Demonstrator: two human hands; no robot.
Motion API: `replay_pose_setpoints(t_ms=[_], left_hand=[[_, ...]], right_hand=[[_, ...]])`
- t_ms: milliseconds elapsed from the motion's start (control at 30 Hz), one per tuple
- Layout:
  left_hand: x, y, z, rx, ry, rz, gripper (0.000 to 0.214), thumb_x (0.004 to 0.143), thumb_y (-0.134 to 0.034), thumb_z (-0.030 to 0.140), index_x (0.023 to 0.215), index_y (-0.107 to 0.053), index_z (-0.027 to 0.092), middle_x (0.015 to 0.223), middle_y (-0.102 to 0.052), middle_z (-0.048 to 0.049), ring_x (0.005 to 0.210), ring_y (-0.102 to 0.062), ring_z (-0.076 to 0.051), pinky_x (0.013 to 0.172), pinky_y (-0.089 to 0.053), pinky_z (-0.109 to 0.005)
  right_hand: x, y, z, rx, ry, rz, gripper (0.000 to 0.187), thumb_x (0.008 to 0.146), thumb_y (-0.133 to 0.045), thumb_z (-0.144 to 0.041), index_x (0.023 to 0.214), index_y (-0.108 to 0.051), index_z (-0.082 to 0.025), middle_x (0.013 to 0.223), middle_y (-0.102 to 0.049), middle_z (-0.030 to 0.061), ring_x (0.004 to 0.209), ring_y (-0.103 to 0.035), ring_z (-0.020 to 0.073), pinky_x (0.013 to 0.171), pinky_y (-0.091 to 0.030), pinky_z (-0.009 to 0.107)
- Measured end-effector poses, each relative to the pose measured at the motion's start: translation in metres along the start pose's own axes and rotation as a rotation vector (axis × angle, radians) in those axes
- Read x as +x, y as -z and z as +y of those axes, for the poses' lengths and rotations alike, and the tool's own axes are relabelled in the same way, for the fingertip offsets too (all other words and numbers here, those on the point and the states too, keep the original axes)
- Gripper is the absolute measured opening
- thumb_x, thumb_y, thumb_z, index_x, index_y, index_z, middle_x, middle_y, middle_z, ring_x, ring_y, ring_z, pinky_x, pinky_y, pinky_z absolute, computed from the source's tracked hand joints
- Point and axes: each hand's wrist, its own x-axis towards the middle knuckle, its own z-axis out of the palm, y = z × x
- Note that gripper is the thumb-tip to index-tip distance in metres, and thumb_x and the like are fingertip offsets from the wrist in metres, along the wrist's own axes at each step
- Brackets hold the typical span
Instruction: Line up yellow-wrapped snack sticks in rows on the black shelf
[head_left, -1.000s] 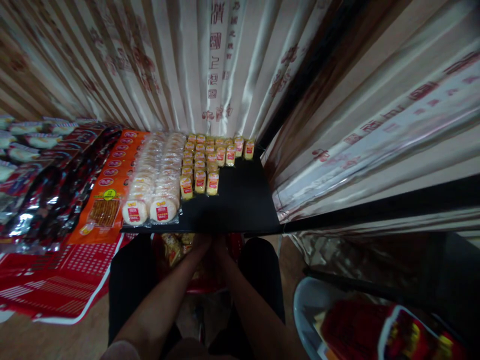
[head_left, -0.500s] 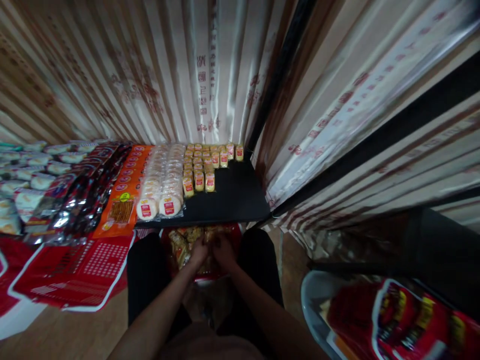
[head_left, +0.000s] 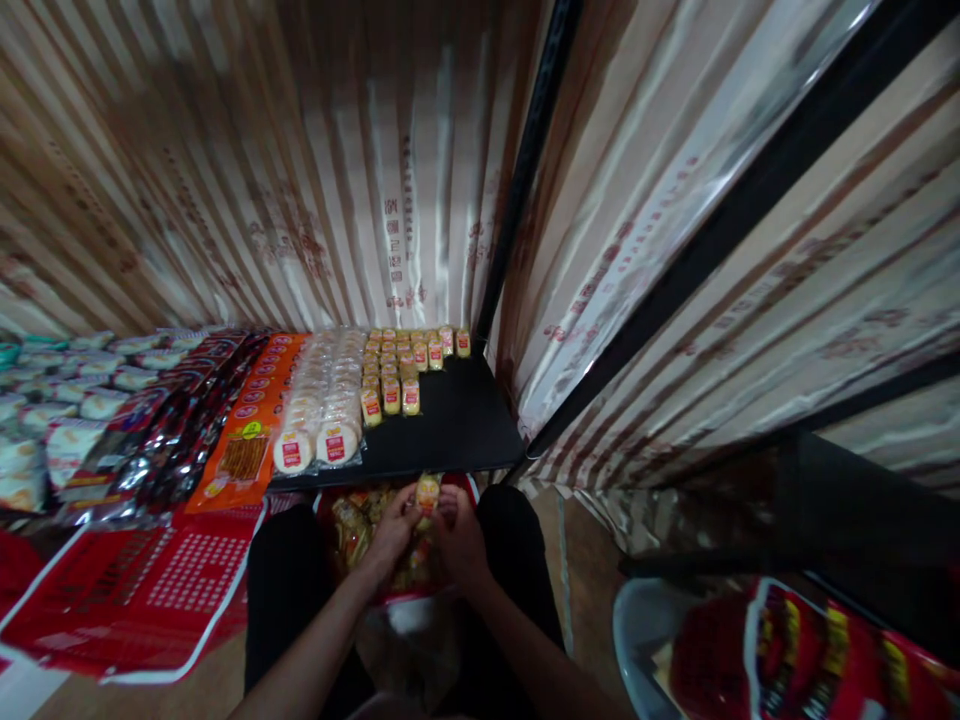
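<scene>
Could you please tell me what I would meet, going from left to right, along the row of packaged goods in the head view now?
White packs → dark shiny packs → orange packet → round white cakes in clear wrap → small yellow packets.

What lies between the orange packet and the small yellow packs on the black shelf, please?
Two rows of round, pale wrapped pieces lie between the orange packet and the small yellow packs, as the head view shows.
</scene>
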Motion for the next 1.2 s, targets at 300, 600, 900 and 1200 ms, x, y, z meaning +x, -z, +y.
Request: replay_pose_setpoints(t_ms=[300,600,900,1200], left_hand=[[0.033,-0.025,0.039,-0.098,-0.076,-0.075,0.042,0.075,-0.05,0.017,0.117,-0.055,0.015,0.109,-0.065,-0.0086,0.086,-0.063,-0.016,0.074,-0.05,-0.024],[0.097,-0.072,0.068,0.116,-0.138,0.086,0.035,0.08,-0.045,0.01,0.114,-0.052,0.015,0.104,-0.065,-0.0077,0.089,-0.062,-0.012,0.081,-0.047,-0.022],[0.133,-0.091,0.104,0.55,-0.101,0.204,0.037,0.083,-0.043,0.019,0.118,-0.054,0.013,0.12,-0.054,-0.0125,0.115,-0.048,-0.019,0.099,-0.035,-0.025],[0.175,-0.108,0.125,0.574,-0.2,0.188,0.04,0.087,-0.036,0.019,0.122,-0.052,0.011,0.127,-0.055,-0.0123,0.12,-0.047,-0.021,0.105,-0.03,-0.033]], right_hand=[[0.043,0.022,-0.019,-0.079,0.15,0.044,0.032,0.078,-0.046,-0.022,0.11,-0.051,-0.02,0.103,-0.063,0.0068,0.09,-0.062,0.0169,0.078,-0.051,0.028],[0.118,0.033,-0.01,-0.078,0.122,0.128,0.033,0.078,-0.045,-0.021,0.111,-0.051,-0.021,0.097,-0.065,0.0061,0.087,-0.063,0.0169,0.078,-0.051,0.031],[0.187,0.03,0.008,-0.113,0.037,0.208,0.034,0.074,-0.048,-0.019,0.107,-0.052,-0.019,0.09,-0.066,0.0054,0.078,-0.064,0.0162,0.076,-0.051,0.031],[0.249,0.03,0.002,-0.242,0.033,0.264,0.035,0.077,-0.046,-0.022,0.111,-0.052,-0.017,0.095,-0.067,0.0086,0.083,-0.064,0.019,0.075,-0.048,0.03]])
